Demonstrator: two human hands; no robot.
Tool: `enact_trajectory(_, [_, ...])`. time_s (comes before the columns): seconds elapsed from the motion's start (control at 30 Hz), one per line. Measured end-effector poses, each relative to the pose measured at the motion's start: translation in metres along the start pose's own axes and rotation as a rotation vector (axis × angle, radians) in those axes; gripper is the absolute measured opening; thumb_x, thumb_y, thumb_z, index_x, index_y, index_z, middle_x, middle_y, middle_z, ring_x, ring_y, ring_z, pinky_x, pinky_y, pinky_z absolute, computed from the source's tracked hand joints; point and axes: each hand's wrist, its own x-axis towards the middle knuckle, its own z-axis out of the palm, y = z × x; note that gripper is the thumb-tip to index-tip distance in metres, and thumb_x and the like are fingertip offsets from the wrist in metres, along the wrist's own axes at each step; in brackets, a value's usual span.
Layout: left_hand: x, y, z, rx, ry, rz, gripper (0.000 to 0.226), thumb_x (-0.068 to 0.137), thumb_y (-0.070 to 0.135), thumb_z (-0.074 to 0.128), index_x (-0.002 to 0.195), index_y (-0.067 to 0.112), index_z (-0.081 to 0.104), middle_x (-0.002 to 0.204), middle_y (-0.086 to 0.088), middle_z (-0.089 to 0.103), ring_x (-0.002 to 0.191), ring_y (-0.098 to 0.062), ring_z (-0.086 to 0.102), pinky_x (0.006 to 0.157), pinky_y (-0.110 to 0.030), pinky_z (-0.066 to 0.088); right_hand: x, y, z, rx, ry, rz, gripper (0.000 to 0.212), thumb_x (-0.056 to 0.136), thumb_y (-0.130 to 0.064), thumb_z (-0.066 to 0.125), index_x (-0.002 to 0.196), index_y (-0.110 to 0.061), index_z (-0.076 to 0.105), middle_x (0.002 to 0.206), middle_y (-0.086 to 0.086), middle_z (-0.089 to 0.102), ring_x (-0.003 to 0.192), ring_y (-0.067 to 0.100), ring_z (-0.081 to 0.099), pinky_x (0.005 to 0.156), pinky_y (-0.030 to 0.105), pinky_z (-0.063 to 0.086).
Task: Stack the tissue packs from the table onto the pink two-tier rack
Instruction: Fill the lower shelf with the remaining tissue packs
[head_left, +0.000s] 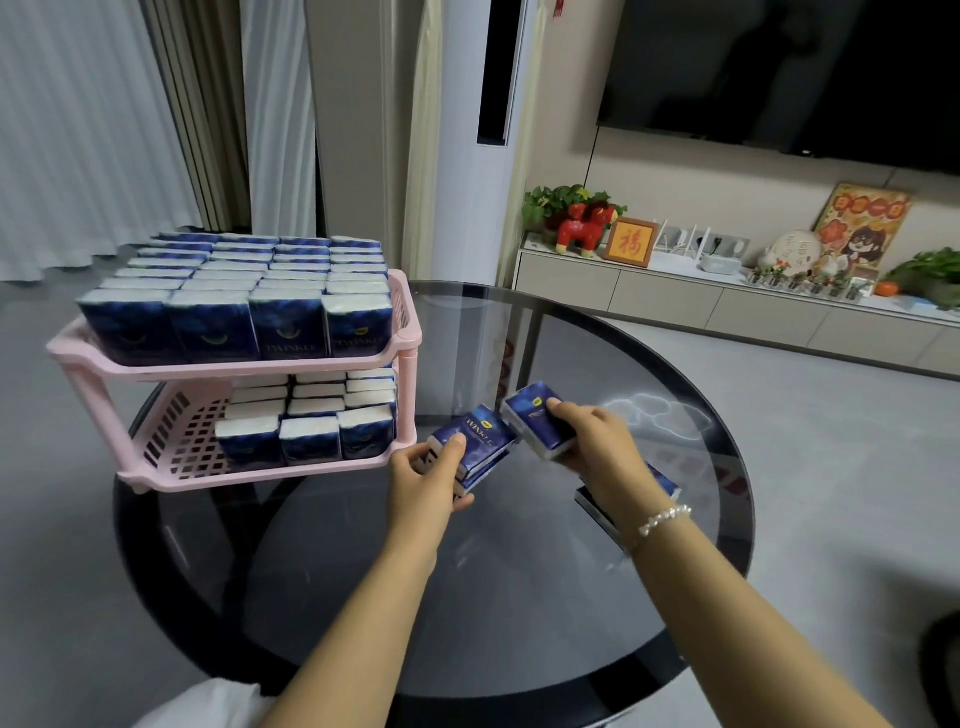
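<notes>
The pink two-tier rack (234, 371) stands on the left of a round dark glass table (519, 597). Its upper tier is packed with rows of upright dark blue tissue packs (244, 291). The lower tier holds several upright packs (311, 415) on its right side, and its left part is bare. My left hand (431, 480) grips a small stack of blue packs (480, 441) just right of the lower tier. My right hand (597, 436) holds one blue pack (535, 418) above the table. More packs (665, 483) lie under my right wrist, partly hidden.
Beyond the table stand a tall white floor air conditioner (488, 156), a low TV cabinet (727, 301) with ornaments and plants, and a wall-mounted TV (779, 73). Curtains (130, 119) hang behind the rack. Grey floor surrounds the table.
</notes>
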Motion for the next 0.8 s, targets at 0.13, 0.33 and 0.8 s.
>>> enact_trajectory(0.13, [-0.008,0.000,0.001,-0.008,0.024,0.039,0.030,0.086,0.026,0.067,0.104,0.013,0.047,0.091,-0.011,0.056,0.068,-0.015,0.057,0.071,-0.040,0.057,-0.031,0.016,0.024,0.202,-0.009,0.077,0.014,0.089,-0.018,0.059,0.083,-0.006,0.058,0.077,0.008,0.065,0.069,0.015,0.061,0.061,0.025,0.051])
enact_trajectory(0.33, [-0.026,0.002,-0.007,-0.086,-0.057,0.057,0.023,0.090,0.020,0.061,0.099,0.017,0.040,0.104,-0.016,0.057,0.081,-0.021,0.057,0.066,-0.032,0.050,-0.053,0.040,0.049,0.183,0.038,0.063,0.024,0.089,-0.032,0.059,0.092,-0.011,0.047,0.097,0.009,0.055,0.084,0.015,0.054,0.073,0.026,0.045])
enact_trajectory(0.8, [-0.048,0.026,-0.074,0.340,-0.278,0.000,0.094,0.052,0.064,0.079,0.131,0.024,0.048,0.122,0.007,0.063,0.113,-0.011,0.059,0.107,-0.037,0.041,-0.079,0.053,0.062,0.042,-0.416,-0.124,0.036,0.096,-0.036,0.046,0.131,-0.028,0.051,0.123,-0.001,0.065,0.113,0.016,0.061,0.103,0.040,0.043])
